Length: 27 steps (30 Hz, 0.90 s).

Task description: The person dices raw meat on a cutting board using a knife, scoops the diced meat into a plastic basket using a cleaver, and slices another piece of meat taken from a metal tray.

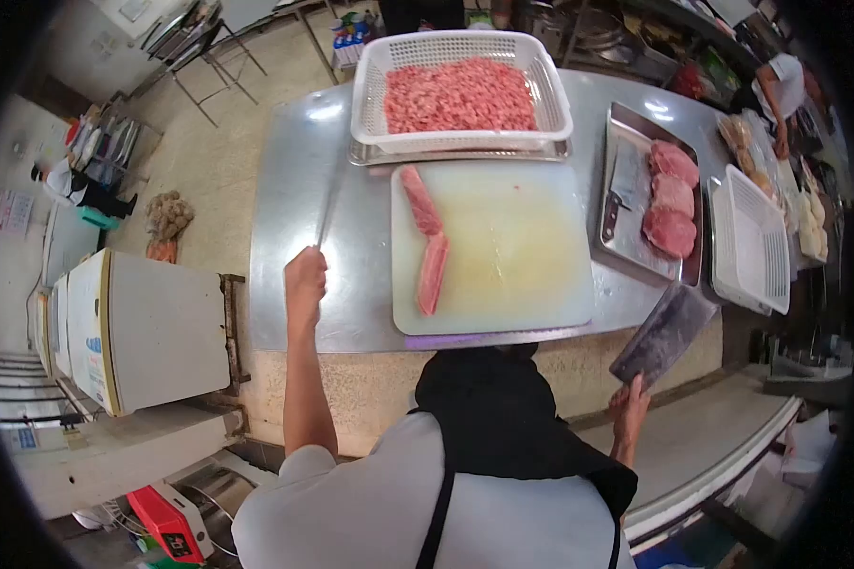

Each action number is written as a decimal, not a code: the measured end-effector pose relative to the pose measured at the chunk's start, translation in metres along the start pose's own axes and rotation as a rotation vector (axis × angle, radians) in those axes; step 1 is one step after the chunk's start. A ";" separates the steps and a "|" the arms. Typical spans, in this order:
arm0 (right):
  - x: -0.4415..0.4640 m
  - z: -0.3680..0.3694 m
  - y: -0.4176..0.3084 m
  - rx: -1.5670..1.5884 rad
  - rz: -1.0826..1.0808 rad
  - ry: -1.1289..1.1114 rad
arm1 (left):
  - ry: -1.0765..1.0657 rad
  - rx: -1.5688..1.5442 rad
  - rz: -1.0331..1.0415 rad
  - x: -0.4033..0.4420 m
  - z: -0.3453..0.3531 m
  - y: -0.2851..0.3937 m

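Observation:
My left hand is closed around the handle end of a thin metal rod that looks like a honing steel; it points away from me over the table's left side. My right hand grips a large cleaver, held out past the front right table edge with its broad dark blade raised. Between the hands lies a white cutting board. Two strips of raw meat, a far one and a near one, lie end to end along the board's left side.
Behind the board, a white perforated basket holds diced raw meat. A metal tray with large meat pieces stands right, beside a white basket. A chest freezer is left. Other people stand far left and right.

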State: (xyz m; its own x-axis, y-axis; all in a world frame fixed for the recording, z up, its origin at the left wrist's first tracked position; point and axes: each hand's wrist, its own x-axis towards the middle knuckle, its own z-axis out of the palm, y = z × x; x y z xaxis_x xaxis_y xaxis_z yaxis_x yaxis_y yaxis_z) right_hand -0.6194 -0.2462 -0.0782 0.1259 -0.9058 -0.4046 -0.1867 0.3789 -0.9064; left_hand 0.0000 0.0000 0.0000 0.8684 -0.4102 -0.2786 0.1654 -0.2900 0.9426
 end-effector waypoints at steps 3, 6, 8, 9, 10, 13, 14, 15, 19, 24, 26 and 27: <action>0.000 0.089 -0.053 -0.025 -0.031 0.067 | 0.374 0.049 0.043 0.021 -0.014 -0.061; -0.002 0.107 -0.071 -0.300 -0.076 -0.068 | 0.503 0.203 0.262 0.035 -0.027 -0.163; -0.001 0.141 -0.080 -0.343 -0.026 -0.139 | 0.500 0.327 0.209 0.055 -0.044 -0.197; 0.000 0.155 -0.092 -0.369 0.011 -0.165 | 0.452 0.427 0.249 0.057 -0.046 -0.205; 0.003 0.164 -0.097 -0.336 0.021 -0.208 | 0.503 0.480 0.373 0.057 -0.038 -0.202; 0.018 0.183 -0.078 -0.360 -0.023 -0.333 | 0.461 0.691 0.419 0.039 -0.040 -0.170; 0.019 0.186 -0.083 -0.358 -0.066 -0.377 | 0.484 0.782 0.291 0.031 -0.029 -0.141; 0.019 0.188 -0.089 -0.360 -0.105 -0.420 | 0.501 0.876 0.158 0.025 -0.016 -0.119; 0.019 0.183 -0.130 -0.427 0.029 -0.516 | 0.534 0.732 0.495 0.039 0.020 -0.109; 0.029 0.177 -0.115 -0.423 -0.049 -0.537 | -0.227 0.267 0.161 0.019 0.121 -0.061; 0.033 0.168 -0.113 -0.443 -0.051 -0.571 | -0.314 0.278 0.192 0.016 0.140 -0.054; 0.034 0.163 -0.115 -0.451 -0.053 -0.587 | -0.308 0.313 0.200 0.012 0.146 -0.047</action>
State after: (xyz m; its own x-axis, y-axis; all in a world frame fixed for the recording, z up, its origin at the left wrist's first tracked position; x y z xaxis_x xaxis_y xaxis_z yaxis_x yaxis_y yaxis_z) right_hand -0.4346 -0.2899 -0.0074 0.6223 -0.6223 -0.4749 -0.5323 0.1085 -0.8396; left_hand -0.0650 -0.1175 -0.0742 0.6818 -0.7080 -0.1841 -0.1804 -0.4066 0.8956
